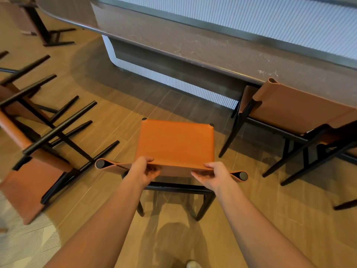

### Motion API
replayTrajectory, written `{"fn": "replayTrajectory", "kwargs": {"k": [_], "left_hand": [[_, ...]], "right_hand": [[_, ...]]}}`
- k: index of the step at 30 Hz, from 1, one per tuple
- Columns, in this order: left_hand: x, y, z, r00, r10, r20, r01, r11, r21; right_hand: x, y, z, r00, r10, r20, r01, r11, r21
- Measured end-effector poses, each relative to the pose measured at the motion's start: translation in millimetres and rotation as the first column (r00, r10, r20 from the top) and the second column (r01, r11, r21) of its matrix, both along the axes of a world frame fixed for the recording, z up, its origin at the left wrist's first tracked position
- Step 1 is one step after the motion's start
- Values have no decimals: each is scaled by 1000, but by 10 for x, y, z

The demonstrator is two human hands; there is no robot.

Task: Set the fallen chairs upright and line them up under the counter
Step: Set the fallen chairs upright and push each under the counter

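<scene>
Forearms come in from the bottom edge, both going to the same part. Left hand (142, 170) and right hand (214, 175) are each wrapped over the top edge of the backrest (116, 165), fingers curled over the far side, thumbs on the near face. Both grips are closed on the leather, one either side of centre. Makes sense: a two-point hold stops the chair yawing when it's pushed or lifted.

Held chair (175, 142) is on its feet, seat pointing away from the person toward the counter (193, 45), so the backrest is the only handle on the near side. Seat sits directly ahead of and below the grip, out on the open floor (135, 105), well short of the counter overhang, not yet tucked.

To its right, second chair (299, 109) has its seat under the counter edge. It looks upright, though lens warp out there makes it hard to say if it's square. The space beside it reads as the slot for the held one: forward and a bit right to line up.

On the left, near fallen chair (29, 186) and far fallen chair (7, 91) lie with black legs sticking out across the floor, well apart from the grip. Those are the remaining work; my read is under half done
</scene>
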State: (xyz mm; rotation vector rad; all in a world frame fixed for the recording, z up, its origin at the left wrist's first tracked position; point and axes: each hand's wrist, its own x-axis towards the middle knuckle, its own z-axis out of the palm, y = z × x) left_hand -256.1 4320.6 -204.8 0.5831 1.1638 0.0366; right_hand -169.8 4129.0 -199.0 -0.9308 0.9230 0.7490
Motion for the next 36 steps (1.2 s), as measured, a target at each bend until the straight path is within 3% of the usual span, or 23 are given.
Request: {"fn": "replayTrajectory", "kwargs": {"k": [17,23,27,36], "left_hand": [[961,504,610,996,-73,55,70,996,53],[1336,637,732,997,-71,-14,72,995,76],[1545,743,808,996,-75,44,71,993,96],[2064,936,1001,992,-124,19,120,983,141]], "right_hand": [[1101,443,359,977,55,206,-48,998,-36],[1382,541,439,973,53,227,-64,997,42],[1634,656,576,976,27,215,-44,996,74],[2173,871,798,983,55,172,-72,993,91]]}}
